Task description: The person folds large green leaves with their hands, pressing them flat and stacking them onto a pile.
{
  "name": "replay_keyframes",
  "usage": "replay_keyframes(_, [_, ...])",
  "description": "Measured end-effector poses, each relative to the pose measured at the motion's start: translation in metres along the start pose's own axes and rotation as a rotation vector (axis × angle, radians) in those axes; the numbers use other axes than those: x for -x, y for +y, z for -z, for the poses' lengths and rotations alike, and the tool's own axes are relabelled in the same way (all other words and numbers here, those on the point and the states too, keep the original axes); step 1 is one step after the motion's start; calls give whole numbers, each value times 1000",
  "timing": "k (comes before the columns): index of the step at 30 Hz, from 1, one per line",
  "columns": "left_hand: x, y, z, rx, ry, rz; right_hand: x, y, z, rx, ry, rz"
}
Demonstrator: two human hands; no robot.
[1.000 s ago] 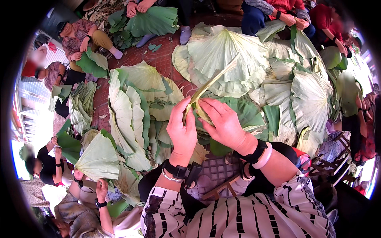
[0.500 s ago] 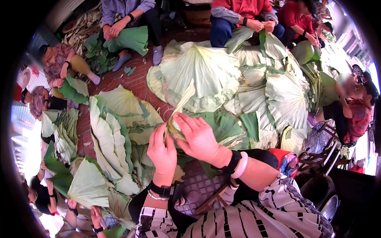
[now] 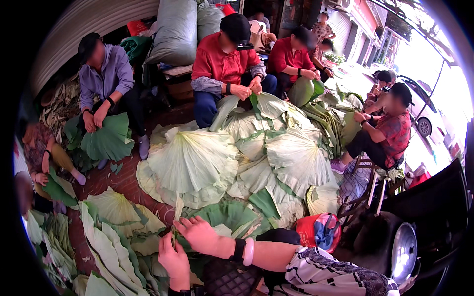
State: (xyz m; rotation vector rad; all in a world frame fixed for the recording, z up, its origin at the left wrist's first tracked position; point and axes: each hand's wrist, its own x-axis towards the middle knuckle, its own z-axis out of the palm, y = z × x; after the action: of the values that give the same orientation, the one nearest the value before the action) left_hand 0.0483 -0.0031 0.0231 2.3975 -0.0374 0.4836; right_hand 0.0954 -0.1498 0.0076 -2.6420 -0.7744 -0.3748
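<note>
My left hand [image 3: 174, 260] and my right hand [image 3: 201, 238] meet low in the view, both closed around a narrow folded lotus leaf [image 3: 178, 207]. Its pale tip sticks up above my fingers, while the lower part is mostly hidden by them. Just beyond my hands lies a dark green lotus leaf [image 3: 228, 215] on the floor. Farther off spreads a large, pale, fan-shaped lotus leaf [image 3: 195, 154] on top of a stack. Left of my left hand, long folded leaves [image 3: 106, 254] lie in a layered heap.
Co-workers sit around the pile; one in a red top [image 3: 227, 61] handles a leaf opposite me. A red bag [image 3: 318, 231] and a round metal lid [image 3: 404, 252] stand at my right. Stuffed sacks [image 3: 175, 32] are at the back. Red floor tiles [image 3: 131, 180] show between heaps.
My view has tilted up and swung right, so the scene sits lower and more to the left. Both hands stay together on the folded lotus leaf.
</note>
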Motion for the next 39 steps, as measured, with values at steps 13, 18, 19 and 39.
replay_keyframes(13, [5, 2, -5, -52, -12, -37, -5, -4, -13, -108, 145, -30])
replay_keyframes(18, [7, 2, -5, -85, -9, -42, -3, -8, -19, -73, 79, -37])
replay_keyframes(19, [7, 3, -5, -87, -10, -37, -3, -8, -20, -79, 71, -36])
replay_keyframes(39, [3, 4, -12, -41, -5, -67, -4, 21, -5, -80, 11, -78])
